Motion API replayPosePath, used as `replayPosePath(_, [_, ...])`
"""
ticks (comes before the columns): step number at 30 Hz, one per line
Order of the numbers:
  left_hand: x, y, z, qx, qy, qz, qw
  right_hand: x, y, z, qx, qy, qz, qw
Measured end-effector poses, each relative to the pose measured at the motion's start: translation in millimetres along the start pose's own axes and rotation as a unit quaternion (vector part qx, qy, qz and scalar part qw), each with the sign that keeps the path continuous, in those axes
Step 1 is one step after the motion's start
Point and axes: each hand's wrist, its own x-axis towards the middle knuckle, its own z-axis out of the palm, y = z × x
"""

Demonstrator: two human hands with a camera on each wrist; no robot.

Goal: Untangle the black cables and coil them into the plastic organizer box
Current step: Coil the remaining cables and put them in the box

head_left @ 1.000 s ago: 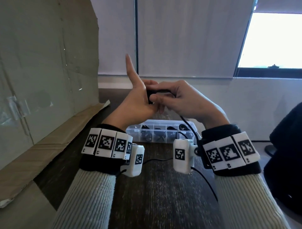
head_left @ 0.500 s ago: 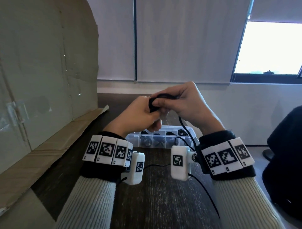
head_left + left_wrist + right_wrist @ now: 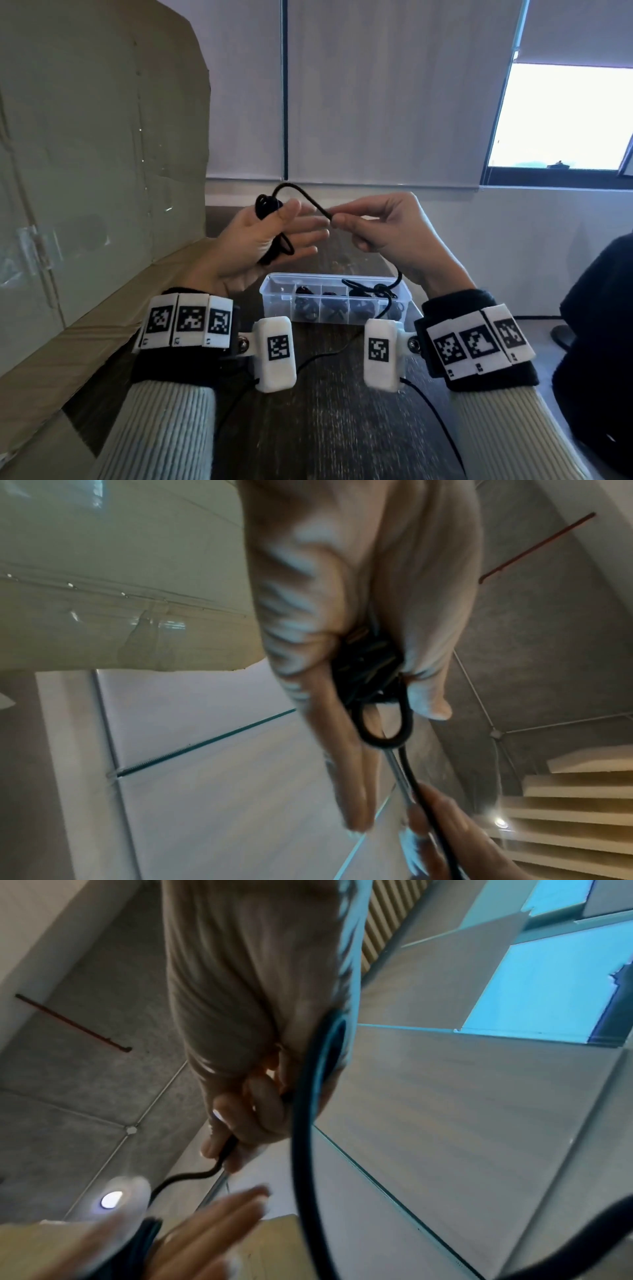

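Observation:
My left hand (image 3: 270, 236) is raised above the table, fingers stretched out, with its thumb pinning a small coil of black cable (image 3: 268, 206) against the palm. From the coil the cable arcs up and over to my right hand (image 3: 380, 229), which pinches it between thumb and forefinger. In the left wrist view the coil (image 3: 369, 666) sits under the thumb with one loop hanging out. Below the right hand the cable (image 3: 301, 1123) drops toward the clear plastic organizer box (image 3: 266, 291), whose compartments hold several black coils.
The box stands on a dark wooden table (image 3: 325, 428). A large cardboard sheet (image 3: 102, 164) leans along the left side. Someone in dark clothing (image 3: 599, 342) sits at the right edge. Thin black wrist-camera wires (image 3: 431, 411) trail over the table near me.
My hands, joined at the coil before, have parted. The right hand has drawn a length of cable off to the right, and the left fingers have spread out.

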Motion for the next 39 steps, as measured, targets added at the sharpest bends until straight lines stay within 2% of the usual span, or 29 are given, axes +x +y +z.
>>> replayPosePath(3, [7, 1, 8, -0.077, 0.036, 0.047, 0.995, 1, 4, 13, -0.038, 0.0, -0.012, 0.999])
replayPosePath(7, [14, 3, 14, -0.155, 0.069, 0.099, 0.981, -5, 5, 25, -0.094, -0.099, -0.011, 0.991])
replayPosePath(11, [12, 10, 15, -0.274, 0.135, 0.114, 0.945, -7, 4, 15, -0.082, -0.183, 0.077, 0.977])
replayPosePath(13, [14, 10, 18, -0.242, 0.173, 0.115, 0.948, -9, 1, 6, -0.097, -0.212, 0.099, 0.967])
replayPosePath(16, [17, 5, 21, -0.086, 0.232, 0.159, 0.956, -15, -8, -14, -0.114, -0.252, 0.09, 0.957])
replayPosePath(18, [18, -1, 18, 0.019, 0.244, 0.184, 0.952, -19, -15, -27, -0.105, -0.271, 0.079, 0.954])
replayPosePath(20, [20, -10, 16, 0.136, 0.224, 0.19, 0.946, -21, -23, -34, -0.102, -0.268, 0.068, 0.956])
replayPosePath(21, [23, -17, 15, 0.225, 0.203, 0.191, 0.934, -21, -26, -34, -0.111, -0.268, 0.062, 0.955])
replayPosePath(23, [25, -30, 18, 0.419, 0.158, 0.166, 0.879, -20, -31, -28, -0.134, -0.266, 0.047, 0.953])
replayPosePath(24, [25, -35, 21, 0.464, 0.137, 0.145, 0.863, -19, -31, -25, -0.148, -0.256, 0.035, 0.955])
replayPosePath(25, [24, -37, 22, 0.454, 0.109, 0.124, 0.875, -17, -31, -22, -0.165, -0.237, 0.018, 0.957])
replayPosePath(27, [19, -37, 27, 0.352, 0.057, 0.094, 0.93, -14, -27, -18, -0.191, -0.18, -0.016, 0.965])
replayPosePath(28, [16, -35, 29, 0.316, 0.036, 0.084, 0.944, -12, -25, -17, -0.198, -0.152, -0.03, 0.968])
replayPosePath(31, [10, -24, 34, 0.283, -0.033, 0.061, 0.956, -8, -20, -14, -0.181, -0.078, -0.053, 0.979])
replayPosePath(35, [7, -11, 38, 0.271, -0.11, 0.046, 0.955, -7, -14, -17, -0.074, -0.002, -0.021, 0.997])
replayPosePath(37, [5, -10, 37, 0.234, -0.115, 0.056, 0.964, -6, -9, -19, -0.054, 0.024, 0.0, 0.998])
replayPosePath(39, [5, -9, 37, 0.206, -0.092, 0.082, 0.971, -5, -7, -19, -0.02, 0.039, 0.008, 0.999])
